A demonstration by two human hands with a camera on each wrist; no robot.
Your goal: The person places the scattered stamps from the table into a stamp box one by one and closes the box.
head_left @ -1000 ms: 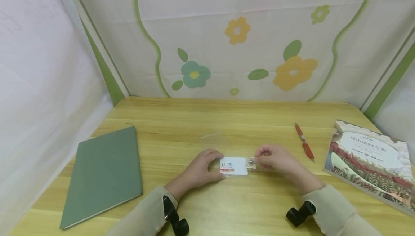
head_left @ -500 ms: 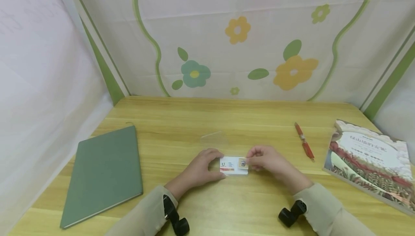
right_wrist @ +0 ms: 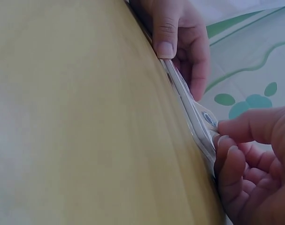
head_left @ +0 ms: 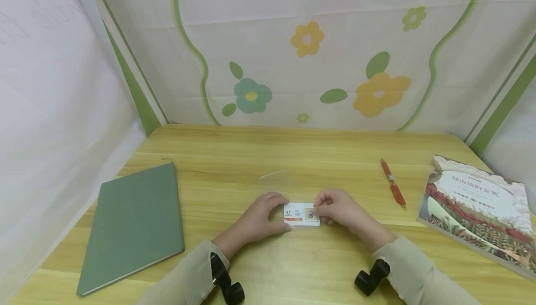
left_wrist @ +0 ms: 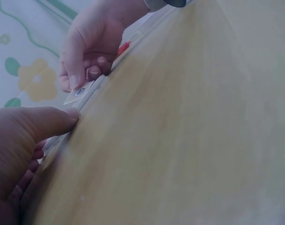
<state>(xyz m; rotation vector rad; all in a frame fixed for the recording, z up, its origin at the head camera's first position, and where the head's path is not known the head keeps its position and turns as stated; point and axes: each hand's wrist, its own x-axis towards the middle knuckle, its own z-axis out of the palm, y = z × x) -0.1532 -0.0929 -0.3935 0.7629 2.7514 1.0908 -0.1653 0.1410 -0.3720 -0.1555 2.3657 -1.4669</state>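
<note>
A flat white case point(head_left: 294, 212) with a U logo and a red stripe lies on the wooden table, at the centre of the head view. My left hand point(head_left: 260, 219) grips its left end, thumb along the near edge and fingers at the far side. Between thumb and forefinger, my right hand point(head_left: 341, 209) pinches a small square sticker point(head_left: 310, 214) with a dark round emblem. In the head view the sticker overlaps the case's right end. Seen from the right wrist, the sticker point(right_wrist: 208, 118) slants up from the case's top face toward the right fingertips.
A clear plastic piece point(head_left: 276, 181) lies just beyond the case. To the left is a green notebook point(head_left: 134, 228); to the right are a red pen point(head_left: 392, 183) and a picture-covered book point(head_left: 477, 212). A flower-printed cloth point(head_left: 272, 53) hangs behind the table.
My right hand has moved left, carrying the sticker from beyond the case's right edge to over its right end. The left hand and the case have stayed in place.
</note>
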